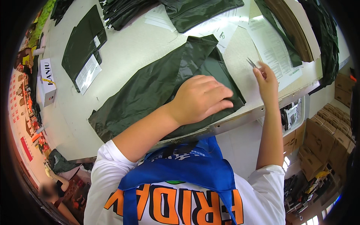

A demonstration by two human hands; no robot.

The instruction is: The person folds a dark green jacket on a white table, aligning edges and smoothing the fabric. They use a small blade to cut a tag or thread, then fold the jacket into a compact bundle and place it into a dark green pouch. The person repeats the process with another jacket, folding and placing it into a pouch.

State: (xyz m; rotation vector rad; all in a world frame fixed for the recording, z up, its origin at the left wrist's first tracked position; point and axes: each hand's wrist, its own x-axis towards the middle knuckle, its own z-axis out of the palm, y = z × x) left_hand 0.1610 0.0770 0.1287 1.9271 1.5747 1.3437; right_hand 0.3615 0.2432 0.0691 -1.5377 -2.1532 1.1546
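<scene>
A dark green piece of thin, shiny fabric [140,92] lies folded and creased across the near part of the table. My left hand [204,98] rests on top of it, fingers loosely bent and thumb apart, with no fold visibly gripped. To the right, beyond the fabric's edge, my right hand [267,80] is raised and closed around small thread snips [252,62]. Their two pointed blades stick out up and to the left, apart from the fabric. The handles are hidden inside the fingers.
Another dark green folded piece [84,43] with a white label sheet [88,74] lies at left. Dark fabric stacks [125,13] and printed papers [268,45] cover the far side. Cardboard boxes [322,140] stand at right, beyond the table's metal edge [240,119]. Someone sits at lower left.
</scene>
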